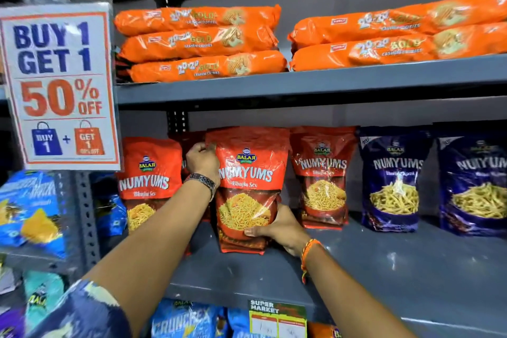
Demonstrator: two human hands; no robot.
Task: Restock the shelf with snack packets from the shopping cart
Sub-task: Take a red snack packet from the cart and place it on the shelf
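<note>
hands (203, 158) grip glossy, crinkled red pouch (251, 186) upright on shelf (384, 263).

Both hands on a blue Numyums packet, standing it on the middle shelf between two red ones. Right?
Not quite: the packet in both hands is red, a Numyums Bhujia Sev, not blue. The blue Numyums packets stand further right, untouched. The rest holds: left hand at its top edge, right hand at its lower part, middle shelf, red packets either side. Head view.
</note>
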